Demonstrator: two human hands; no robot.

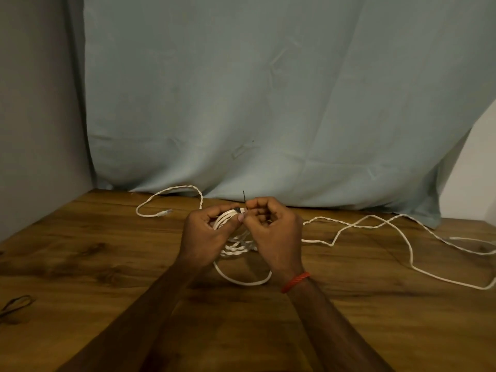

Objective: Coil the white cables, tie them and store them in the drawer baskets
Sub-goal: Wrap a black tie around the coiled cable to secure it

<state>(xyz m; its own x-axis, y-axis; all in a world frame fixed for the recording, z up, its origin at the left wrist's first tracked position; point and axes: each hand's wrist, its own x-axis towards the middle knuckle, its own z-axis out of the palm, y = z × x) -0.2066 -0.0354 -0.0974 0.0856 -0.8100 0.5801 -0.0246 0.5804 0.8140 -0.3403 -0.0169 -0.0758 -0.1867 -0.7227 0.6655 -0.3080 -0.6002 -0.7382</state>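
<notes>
My left hand point(208, 233) grips a coiled white cable point(243, 280) above the middle of the wooden table point(107, 264), thumb pressed on the bundle. A thin black tie point(244, 196) wraps the top of the coil and its free end sticks up. My right hand point(273, 229) pinches that tie just right of the coil, fingers curled. One loop of the coil hangs below both hands. A second, twisted white cable point(410, 253) lies loose across the table's right side, and another stretch point(171, 190) with a connector end point(165, 212) curves at the back left.
A pale blue-green cloth point(268, 103) hangs behind the table and drapes onto its back edge. A small dark loop, like a spare tie point(17, 304), lies at the table's left edge. A red band point(295, 281) circles my right wrist.
</notes>
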